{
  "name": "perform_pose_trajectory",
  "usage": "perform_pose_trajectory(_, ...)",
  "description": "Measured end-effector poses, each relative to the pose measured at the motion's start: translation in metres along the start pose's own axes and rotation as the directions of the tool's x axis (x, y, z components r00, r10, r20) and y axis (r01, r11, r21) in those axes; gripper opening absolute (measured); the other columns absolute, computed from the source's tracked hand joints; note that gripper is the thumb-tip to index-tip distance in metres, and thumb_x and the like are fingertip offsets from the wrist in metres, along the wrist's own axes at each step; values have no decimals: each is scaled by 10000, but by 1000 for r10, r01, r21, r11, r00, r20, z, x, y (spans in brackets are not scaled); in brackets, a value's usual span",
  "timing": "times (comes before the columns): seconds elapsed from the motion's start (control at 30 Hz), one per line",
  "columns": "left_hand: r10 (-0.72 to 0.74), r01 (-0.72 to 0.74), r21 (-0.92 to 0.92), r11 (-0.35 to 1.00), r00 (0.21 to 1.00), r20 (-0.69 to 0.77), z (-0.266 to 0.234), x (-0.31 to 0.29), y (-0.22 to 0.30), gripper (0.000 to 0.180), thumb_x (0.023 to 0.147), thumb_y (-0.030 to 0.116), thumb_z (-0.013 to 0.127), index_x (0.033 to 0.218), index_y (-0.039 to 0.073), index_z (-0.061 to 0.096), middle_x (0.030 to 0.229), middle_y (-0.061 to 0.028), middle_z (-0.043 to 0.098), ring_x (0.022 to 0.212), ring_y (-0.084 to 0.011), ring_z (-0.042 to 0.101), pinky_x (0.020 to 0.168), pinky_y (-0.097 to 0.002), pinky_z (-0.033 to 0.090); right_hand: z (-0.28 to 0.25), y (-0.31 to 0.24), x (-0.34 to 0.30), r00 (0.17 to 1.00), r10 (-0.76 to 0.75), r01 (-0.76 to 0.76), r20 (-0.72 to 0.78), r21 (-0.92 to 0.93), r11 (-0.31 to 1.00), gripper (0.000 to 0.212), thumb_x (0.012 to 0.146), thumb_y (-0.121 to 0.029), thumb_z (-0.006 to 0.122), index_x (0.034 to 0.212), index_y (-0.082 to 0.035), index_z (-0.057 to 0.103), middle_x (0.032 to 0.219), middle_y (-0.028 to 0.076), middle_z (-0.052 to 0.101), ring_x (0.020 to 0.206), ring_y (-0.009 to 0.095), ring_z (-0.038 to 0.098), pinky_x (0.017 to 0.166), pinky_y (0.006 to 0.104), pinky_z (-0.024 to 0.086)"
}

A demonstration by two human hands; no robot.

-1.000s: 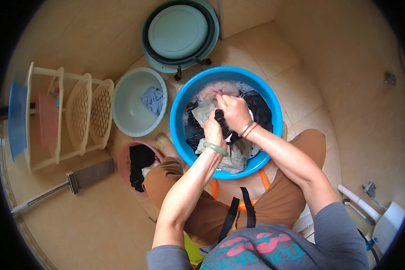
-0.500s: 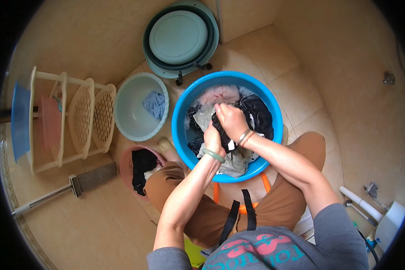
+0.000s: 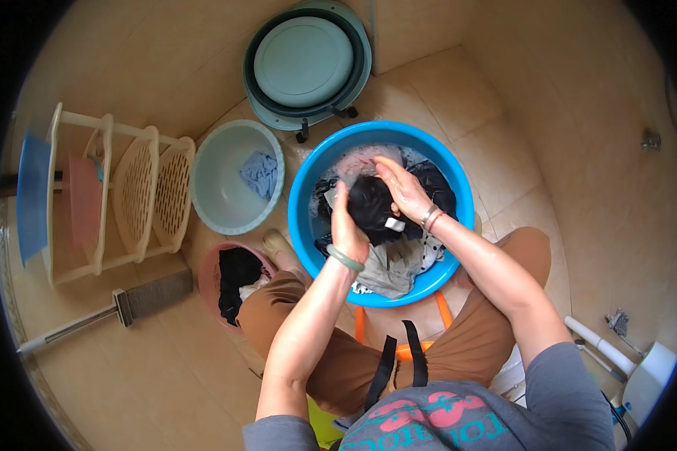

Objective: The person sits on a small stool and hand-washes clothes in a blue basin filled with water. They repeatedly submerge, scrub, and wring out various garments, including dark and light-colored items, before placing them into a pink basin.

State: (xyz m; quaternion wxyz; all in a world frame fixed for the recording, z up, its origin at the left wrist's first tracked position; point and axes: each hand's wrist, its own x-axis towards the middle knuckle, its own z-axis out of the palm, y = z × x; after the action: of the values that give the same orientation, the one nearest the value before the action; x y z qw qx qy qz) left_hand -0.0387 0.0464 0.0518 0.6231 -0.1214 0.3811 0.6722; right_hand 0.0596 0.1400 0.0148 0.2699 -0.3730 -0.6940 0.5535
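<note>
A large blue basin [image 3: 459, 259] in front of me holds wet clothes in sudsy water. A bunched black garment [image 3: 370, 204] with a small white label lies between my hands. My left hand [image 3: 347, 229], with a green bangle at its wrist, stands open along the garment's left side, fingers stretched out. At the upper right side is my right hand [image 3: 405, 192], open too, its fingers extended and palm toward the garment. Pink cloth [image 3: 353, 160] lies at the basin's far side, a grey-white garment [image 3: 391, 270] at its near side, and more dark cloth [image 3: 435, 184] at the right.
A pale green basin [image 3: 203, 203] with a blue cloth [image 3: 259, 174] stands left. Nearer is a pink basin [image 3: 209, 282] of clothes. A cream rack [image 3: 147, 199] and a flat mop [image 3: 158, 297] lie beyond. A folded green basin [image 3: 305, 64] leans on the far wall.
Both hands were closed together on the black cloth. They have parted and opened, with the garment bunched between them. The view has shifted slightly.
</note>
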Motion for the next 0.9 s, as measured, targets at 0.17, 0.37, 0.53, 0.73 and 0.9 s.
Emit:
perform_pose_trajectory(0.17,6,5,202,979,998,-56,-59,40,24,305,914,430,612,935,129,575,849,-24,619,729,-141,602,689,-310,511,23,-60,-42,604,-720,797,341,-259,546,145,866,-190,627,905,-50,622,833,101,524,709,252,579,587,343,526)
perform_pose_trajectory(0.37,292,-217,257,942,907,-304,-29,18,-18,343,916,434,572,740,143,525,663,19,499,601,-120,482,564,-276,406,30,-33,-18,789,-570,610,230,-406,680,107,837,-160,601,782,-69,617,698,98,598,620,259,641,530,360,525)
perform_pose_trajectory(0.53,179,-69,282,957,905,-385,-7,6,-29,245,882,330,606,777,112,564,759,2,559,697,-124,535,620,-295,439,22,10,-4,973,-224,181,-52,-426,886,278,938,-212,522,724,-41,569,669,179,603,655,371,618,556,456,495)
perform_pose_trajectory(0.73,326,-221,345,912,902,-284,-45,41,-1,344,918,367,550,668,138,492,632,13,496,546,-136,461,525,-299,377,46,-73,-58,870,-476,493,128,-238,837,155,873,-73,583,742,0,545,688,150,545,635,332,592,554,419,482)
perform_pose_trajectory(0.9,112,-8,254,967,910,-400,20,-4,-29,283,879,376,619,776,122,548,758,-2,547,707,-137,536,661,-295,451,8,18,-3,966,-260,213,-8,-547,809,295,922,-241,549,706,-47,599,677,193,613,645,367,633,554,451,510)
